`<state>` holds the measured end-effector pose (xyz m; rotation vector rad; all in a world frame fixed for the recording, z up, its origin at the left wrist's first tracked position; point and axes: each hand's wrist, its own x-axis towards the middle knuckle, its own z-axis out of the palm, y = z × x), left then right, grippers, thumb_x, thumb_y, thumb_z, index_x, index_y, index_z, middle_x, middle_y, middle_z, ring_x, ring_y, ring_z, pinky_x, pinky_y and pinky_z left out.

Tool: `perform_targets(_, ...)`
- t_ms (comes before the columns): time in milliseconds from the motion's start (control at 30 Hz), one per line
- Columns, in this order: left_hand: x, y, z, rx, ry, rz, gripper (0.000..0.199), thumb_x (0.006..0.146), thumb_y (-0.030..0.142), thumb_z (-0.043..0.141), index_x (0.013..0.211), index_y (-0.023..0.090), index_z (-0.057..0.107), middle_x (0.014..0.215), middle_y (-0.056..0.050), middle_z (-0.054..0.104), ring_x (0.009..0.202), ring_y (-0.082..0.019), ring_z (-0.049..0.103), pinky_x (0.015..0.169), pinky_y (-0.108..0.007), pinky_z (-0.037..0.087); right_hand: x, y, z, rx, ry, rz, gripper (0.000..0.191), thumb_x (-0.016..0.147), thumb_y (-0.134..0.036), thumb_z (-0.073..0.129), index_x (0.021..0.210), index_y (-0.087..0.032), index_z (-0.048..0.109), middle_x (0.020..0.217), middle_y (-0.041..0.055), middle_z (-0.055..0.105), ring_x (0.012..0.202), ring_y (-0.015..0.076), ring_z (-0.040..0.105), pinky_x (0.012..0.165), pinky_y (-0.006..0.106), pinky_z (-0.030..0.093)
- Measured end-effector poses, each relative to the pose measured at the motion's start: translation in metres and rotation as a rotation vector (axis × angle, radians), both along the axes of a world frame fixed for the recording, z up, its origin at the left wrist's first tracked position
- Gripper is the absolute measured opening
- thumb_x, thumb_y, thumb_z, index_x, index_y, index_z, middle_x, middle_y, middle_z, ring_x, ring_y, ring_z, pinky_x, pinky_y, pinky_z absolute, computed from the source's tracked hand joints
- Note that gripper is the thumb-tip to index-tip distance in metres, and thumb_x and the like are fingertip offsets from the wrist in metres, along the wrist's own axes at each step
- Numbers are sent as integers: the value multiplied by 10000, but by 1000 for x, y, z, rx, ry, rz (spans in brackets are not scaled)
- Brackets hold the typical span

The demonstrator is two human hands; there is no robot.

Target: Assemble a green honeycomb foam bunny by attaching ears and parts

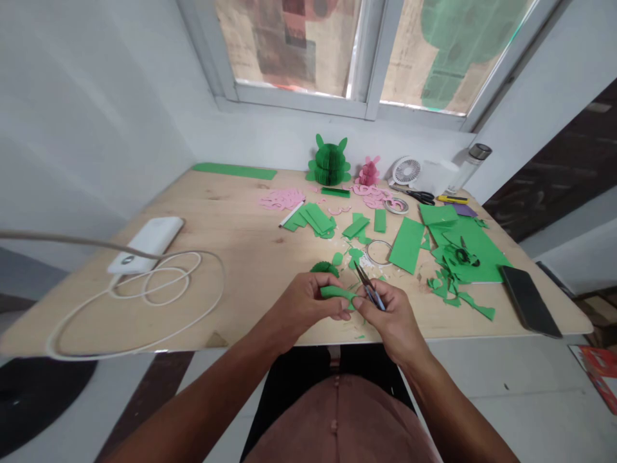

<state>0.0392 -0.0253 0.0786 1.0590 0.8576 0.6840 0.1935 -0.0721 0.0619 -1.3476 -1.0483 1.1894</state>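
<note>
My left hand [313,299] is clamping a folded green paper piece [337,294] between thumb and fingers, low in the centre of the frame. My right hand [385,312] is pinching the near end of the same piece with its thumb while also gripping the small scissors [369,286]; their blades are pointing toward the upper left of the frame, and I cannot tell whether they are fully closed. A fringed green piece [324,267] is lying just beyond my left hand, and small green offcuts are lying beyond the scissors. Further out, a roll of tape [379,253] is lying flat, with a green rectangle [407,245] beside it on the right. Green strips [315,218] and a white pencil [292,214] are resting above centre, below the pink scraps [282,199]. On the right, a large green sheet [475,241] is carrying dark-handled scissors [465,256], and a black phone [530,301] is lying near the table edge. At the back, a green paper figure [330,161] and a smaller pink figure [369,172] are standing near a white fan [406,172]. At left, a white power bank [146,244] is lying beside a looped cable [180,273] on the wooden table [245,257].
</note>
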Motion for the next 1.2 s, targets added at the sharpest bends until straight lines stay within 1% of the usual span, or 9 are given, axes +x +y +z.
perform_targets(133,5,-12,-16,-80,-143,120,176,607,224,789,747,150,711,722,-35,719,657,-137,656,698,-265,528,-4,0,-9,-5,44,-114,214,667,-337,689,623,-180,551,491,-79,351,461,68,243,439,220,184)
perform_targets(200,11,-20,-23,-149,-231,242,177,605,222,794,736,150,701,744,-30,719,682,-136,657,739,-277,531,-9,1,-12,-2,83,-170,213,660,-337,694,628,-180,554,502,-77,363,461,67,242,436,221,181)
perform_targets(267,17,-27,-26,-224,-293,351,175,599,225,800,702,149,681,707,-18,706,660,-131,650,710,-270,530,-13,1,-14,-7,129,-212,212,647,-336,704,640,-179,562,517,-73,388,463,67,254,435,220,184)
perform_targets(367,24,-33,-25,-275,-342,437,169,592,212,800,678,142,673,671,-3,686,626,-111,627,678,-252,525,-21,1,-15,-15,203,-249,222,626,-336,719,650,-179,564,528,-71,409,463,65,264,436,217,184)
perform_targets(567,27,-31,-21,-264,-329,503,145,582,189,788,606,139,654,610,17,656,597,-96,597,643,-232,516,-27,0,-16,-23,275,-260,260,616,-348,749,654,-178,556,533,-81,379,466,60,246,439,216,171)
perform_targets(700,23,-28,-20,-237,-299,538,136,568,174,781,587,135,652,586,18,646,564,-91,584,632,-231,515,-20,-3,-18,-23,288,-138,283,685,-393,737,713,-169,567,539,-88,341,466,53,206,433,214,132)
perform_targets(800,19,-25,-19,-212,-282,554,140,568,187,778,592,130,652,599,5,656,572,-107,600,634,-246,523,-11,-7,-21,12,281,-53,350,792,-499,626,703,-168,549,521,-84,315,458,59,194,427,223,112)
perform_targets(1033,12,-20,-21,-155,-271,521,156,558,198,802,592,141,660,596,21,642,585,-112,612,652,-263,544,1,-15,-32,-28,145,60,422,830,-551,566,737,-143,627,484,-87,269,449,63,192,431,232,109)
perform_targets(1200,12,-19,-22,-143,-258,496,168,562,204,808,605,140,660,603,15,648,584,-117,618,650,-269,548,0,-17,-33,-15,118,74,438,830,-562,559,750,-139,643,476,-90,253,449,66,187,433,232,109)
